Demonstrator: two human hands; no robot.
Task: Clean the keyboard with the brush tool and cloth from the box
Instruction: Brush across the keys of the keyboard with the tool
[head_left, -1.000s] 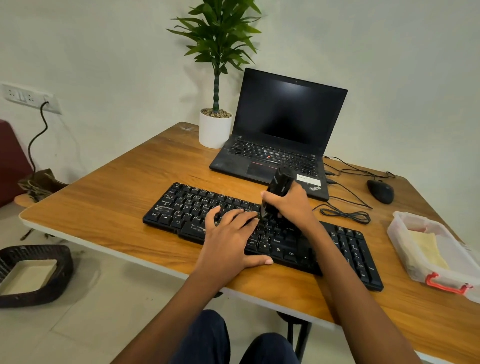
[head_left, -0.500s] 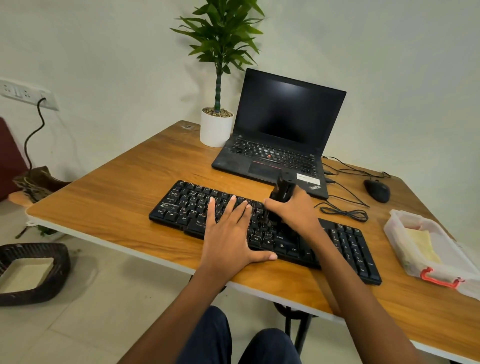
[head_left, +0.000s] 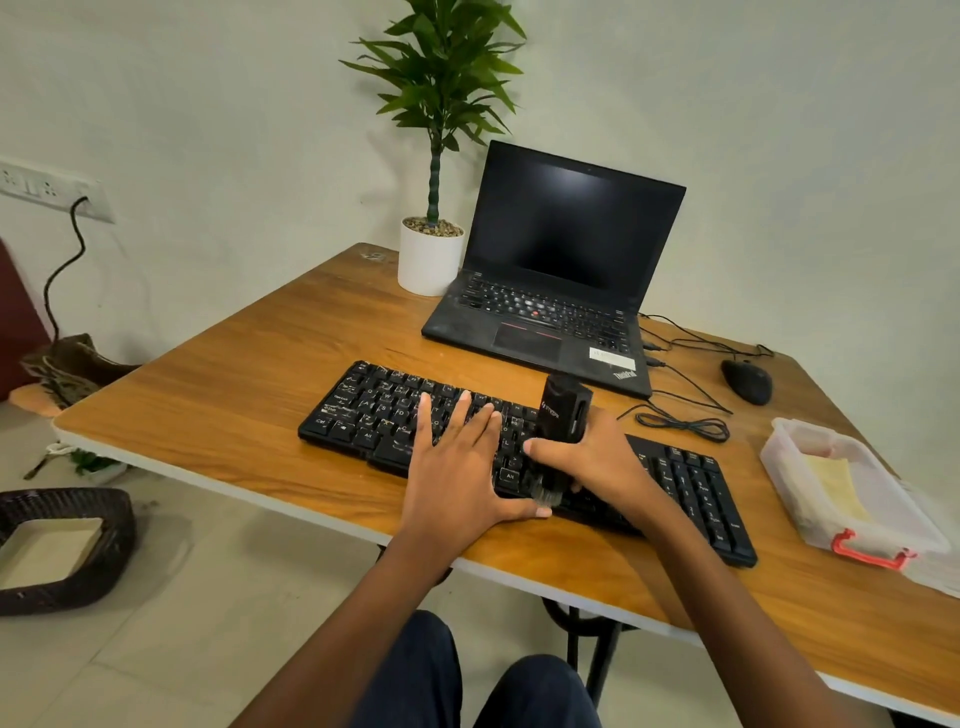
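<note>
Right hand (head_left: 587, 457) is wrapped round the brush tool (head_left: 565, 413), holding it near upright with the bristles down on the front row of the keyboard (head_left: 363, 410). Left hand (head_left: 457, 467) lies flat at the brush tool's 9 o'clock, fingers straight, pinning the keys. The keyboard's long axis runs 10 to 4 o'clock, so I'd guess the sweep heads toward 4, nearer the right hand. Count: one keyboard, one brush tool, one cloth (head_left: 836, 483) in one box (head_left: 789, 483).

Left of the keyboard (head_left: 363, 415) a broad stretch of worktop (head_left: 218, 405) lies open to its edge. Behind stand the plant pot (head_left: 430, 262) and laptop (head_left: 545, 332). Rightward, a coiled cable (head_left: 680, 427), the mouse (head_left: 746, 382) and the box (head_left: 789, 483) narrow the way; a strip between keyboard and box is passable.
</note>
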